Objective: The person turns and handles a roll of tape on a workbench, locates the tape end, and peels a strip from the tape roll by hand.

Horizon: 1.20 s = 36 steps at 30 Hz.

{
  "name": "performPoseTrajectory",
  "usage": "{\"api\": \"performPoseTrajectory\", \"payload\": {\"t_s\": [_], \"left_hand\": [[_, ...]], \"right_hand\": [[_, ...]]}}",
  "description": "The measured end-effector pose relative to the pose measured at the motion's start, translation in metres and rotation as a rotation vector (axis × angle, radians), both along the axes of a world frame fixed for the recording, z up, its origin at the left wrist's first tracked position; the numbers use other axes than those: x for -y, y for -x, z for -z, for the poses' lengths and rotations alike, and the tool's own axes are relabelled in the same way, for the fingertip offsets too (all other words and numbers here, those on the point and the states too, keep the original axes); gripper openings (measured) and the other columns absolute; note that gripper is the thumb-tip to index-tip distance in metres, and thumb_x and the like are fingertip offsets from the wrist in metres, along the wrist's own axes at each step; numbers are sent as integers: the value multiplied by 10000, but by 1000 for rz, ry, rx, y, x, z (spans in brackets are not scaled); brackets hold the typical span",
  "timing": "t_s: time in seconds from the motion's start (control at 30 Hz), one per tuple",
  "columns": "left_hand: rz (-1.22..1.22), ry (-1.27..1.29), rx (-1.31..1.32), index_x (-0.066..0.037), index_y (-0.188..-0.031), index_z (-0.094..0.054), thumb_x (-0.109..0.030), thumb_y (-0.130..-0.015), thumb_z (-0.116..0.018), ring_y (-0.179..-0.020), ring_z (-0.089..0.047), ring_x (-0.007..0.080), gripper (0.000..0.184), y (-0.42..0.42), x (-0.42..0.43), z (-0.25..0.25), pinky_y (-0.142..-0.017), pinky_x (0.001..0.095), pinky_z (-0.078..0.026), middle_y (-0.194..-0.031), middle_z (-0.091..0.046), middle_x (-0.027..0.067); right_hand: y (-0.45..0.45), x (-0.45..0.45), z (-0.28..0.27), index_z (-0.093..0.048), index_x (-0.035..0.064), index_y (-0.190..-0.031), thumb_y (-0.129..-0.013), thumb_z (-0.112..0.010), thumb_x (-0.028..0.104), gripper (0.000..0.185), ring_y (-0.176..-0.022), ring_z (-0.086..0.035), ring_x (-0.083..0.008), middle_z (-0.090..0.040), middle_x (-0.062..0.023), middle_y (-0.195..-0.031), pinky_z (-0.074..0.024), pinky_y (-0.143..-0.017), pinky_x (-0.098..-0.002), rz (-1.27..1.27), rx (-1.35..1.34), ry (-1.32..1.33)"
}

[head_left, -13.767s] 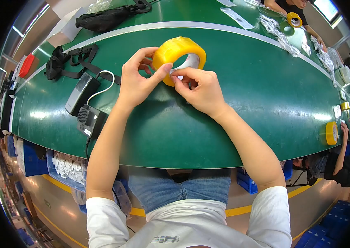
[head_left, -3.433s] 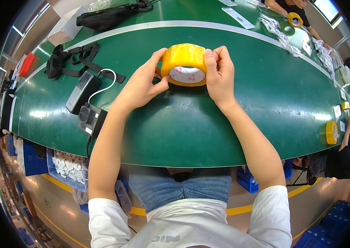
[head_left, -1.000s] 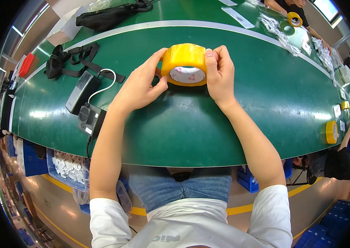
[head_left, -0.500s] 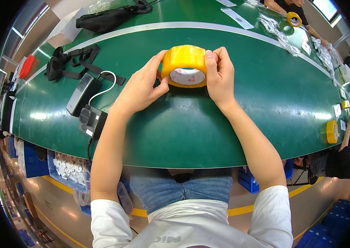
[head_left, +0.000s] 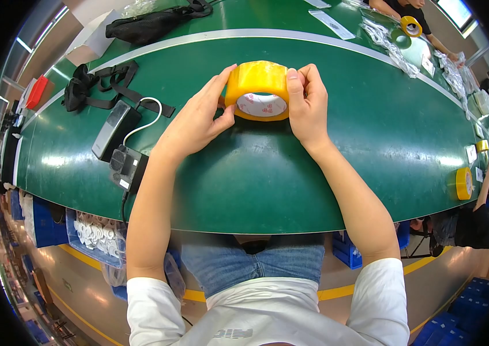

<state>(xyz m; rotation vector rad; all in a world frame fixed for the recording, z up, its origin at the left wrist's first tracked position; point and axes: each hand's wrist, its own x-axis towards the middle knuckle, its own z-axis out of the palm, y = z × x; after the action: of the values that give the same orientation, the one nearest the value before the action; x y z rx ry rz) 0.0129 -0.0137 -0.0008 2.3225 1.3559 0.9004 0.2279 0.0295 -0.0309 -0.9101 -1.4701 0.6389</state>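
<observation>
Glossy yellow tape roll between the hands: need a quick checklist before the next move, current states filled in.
1. Left hand on the glossy yellow tape roll: ok, thumb and fingers at its left side.
2. Right hand on the roll: ok, thumb against its right side.
3. Printed white inner core unobstructed: ok, partly visible, facing the camera.
4. Loose tape end located: cannot tell, none distinguishable.
5. Roll resting on the glossy green tabletop: cannot tell, contact unclear.
6. Left forearm clear of the dark vented box: cannot tell, they overlap in view.
</observation>
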Motion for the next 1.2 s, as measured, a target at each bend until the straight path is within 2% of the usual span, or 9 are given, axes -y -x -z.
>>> {"api": "performPoseTrajectory", "payload": {"t_s": [0.07,0.13,0.37,0.57,0.63,0.87,0.93,0.97,1.2], "left_hand": [[-1,2,-8,-16,-1515,-340,-112,-941,-623,-1003,-642,320,647,0,1,-3,-929,373,-533,-1353,-545,222],[-43,138,12,-9,-1546,-327,-136,-950,-610,-1211,-584,337,672,-1,3,-5,-1075,390,-461,-1439,-512,243],[-66,131,18,8,-1508,-361,-133,-926,-621,-1088,-615,333,653,-2,1,-2,-1031,386,-481,-1344,-558,253],[-101,48,-12,-1,-1512,-364,-132,-930,-617,-1143,-613,333,648,-1,-3,5,-1043,390,-477,-1367,-554,250],[-98,178,29,-5,-1515,-366,-127,-933,-618,-1182,-606,332,646,-2,1,-4,-1064,393,-466,-1392,-547,243],[-59,156,30,-15,-1528,-353,-107,-928,-616,-1214,-591,345,662,-2,2,-5,-1093,401,-449,-1414,-535,242],[-23,-44,-12,-13,-1520,-340,-122,-913,-629,-1021,-644,366,681,-2,-2,1,-923,398,-539,-1377,-557,226],[-22,-44,-13,-13,-1520,-340,-122,-913,-629,-1021,-644,366,681,-2,-1,2,-923,398,-539,-1377,-557,226],[-14,-14,19,-130,-1578,-281,-72,-906,-605,-1112,-621,391,748,-3,-1,1,-953,398,-523,-1442,-520,221]], "right_hand": [[0,0,0,-430,78,-819,-1020,-590,310,346,-604,-435,-103,-457,-21,-658,-384,-527,-273,1,-1,-4],[0,0,0,-432,78,-819,-1020,-590,311,346,-602,-436,-105,-460,-23,-657,-384,-528,-274,9,8,-9],[0,1,-1,-433,79,-819,-1019,-592,316,349,-602,-440,-107,-465,-26,-660,-385,-525,-276,12,15,7],[2,3,-1,-431,79,-822,-1021,-590,312,345,-599,-439,-108,-467,-28,-661,-385,-523,-277,11,23,-8],[1,1,0,-431,80,-825,-1021,-590,307,340,-599,-441,-107,-468,-29,-660,-387,-523,-278,3,20,-13],[1,0,0,-434,78,-825,-1020,-590,300,334,-599,-451,-112,-473,-29,-660,-388,-524,-281,-2,13,-9],[1,1,0,-435,78,-824,-1020,-589,300,333,-598,-453,-114,-479,-31,-661,-390,-525,-283,6,16,-8],[1,1,0,-435,78,-824,-1020,-589,300,333,-598,-453,-114,-479,-31,-661,-390,-525,-283,8,15,-9],[1,1,0,-436,78,-821,-1014,-596,310,341,-593,-457,-121,-477,-29,-659,-393,-527,-286,13,12,1]]}}
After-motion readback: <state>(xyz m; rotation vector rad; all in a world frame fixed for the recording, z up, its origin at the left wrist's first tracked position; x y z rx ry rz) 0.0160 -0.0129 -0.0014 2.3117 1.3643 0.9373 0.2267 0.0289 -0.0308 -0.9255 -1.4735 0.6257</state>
